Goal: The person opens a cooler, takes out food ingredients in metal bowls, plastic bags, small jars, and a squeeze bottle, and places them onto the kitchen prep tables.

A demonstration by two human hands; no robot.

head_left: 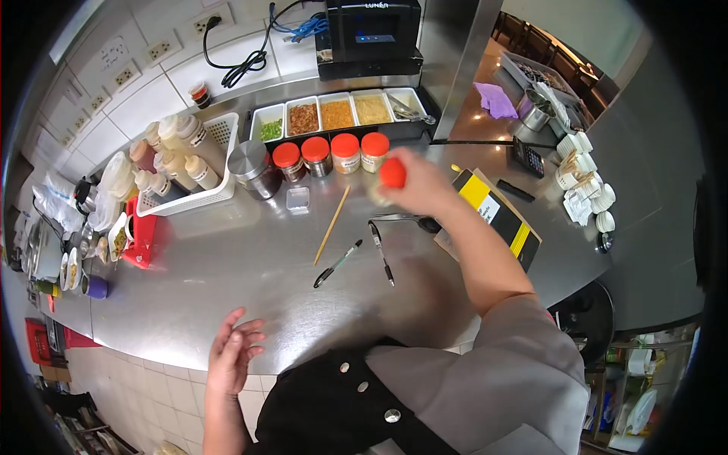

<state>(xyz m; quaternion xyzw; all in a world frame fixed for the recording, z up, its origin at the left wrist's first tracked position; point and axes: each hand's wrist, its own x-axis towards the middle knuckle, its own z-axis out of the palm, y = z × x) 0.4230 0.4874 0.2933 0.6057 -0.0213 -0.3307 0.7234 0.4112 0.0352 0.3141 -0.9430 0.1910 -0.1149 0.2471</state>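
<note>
The held jar (378,198) is at the right end of the row of red-topped jars (346,154), just beside the last one; whether its base touches the tabletop (273,303), I cannot tell. The right hand (418,184) is closed around its red lid (392,173), fingers curled at the side. If that grip bears on the lid alone and the lid is loose, the body could drop; a sideways swing could knock the neighbouring jar. The lid faces up; the long axis looks near upright, though the blurred body makes any slight tilt unclear. Nearer the person lie a metal utensil (400,218) and two pens (381,254). The left hand (236,350) is empty, half open, fingers loosely bent, near the tabletop's front edge.
</note>
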